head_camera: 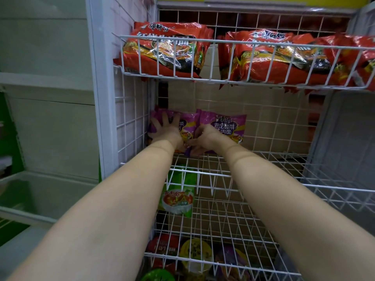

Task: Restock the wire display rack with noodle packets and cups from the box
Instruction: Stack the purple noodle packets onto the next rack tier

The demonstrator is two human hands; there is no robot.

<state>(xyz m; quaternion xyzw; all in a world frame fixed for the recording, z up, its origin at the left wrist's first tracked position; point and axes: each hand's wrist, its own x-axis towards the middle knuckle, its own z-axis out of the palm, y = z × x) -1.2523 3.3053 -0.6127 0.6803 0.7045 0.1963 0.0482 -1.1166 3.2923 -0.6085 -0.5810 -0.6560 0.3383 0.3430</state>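
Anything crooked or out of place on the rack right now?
Mostly tidy. The one oddity is a green noodle packet on the shelf below: it sits alone and tilted. On the middle shelf, the left hand presses one purple packet and the right hand grips the other purple packet; both stand upright.

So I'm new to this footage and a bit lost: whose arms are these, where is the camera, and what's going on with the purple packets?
The camera sits on a person's head, looking down their arms into a white wire rack. The left hand presses flat, fingers spread, on one purple noodle packet. The right hand pinches the lower edge of the second purple packet beside it. Red packets fill the shelf above; a green packet and noodle cups sit lower down.
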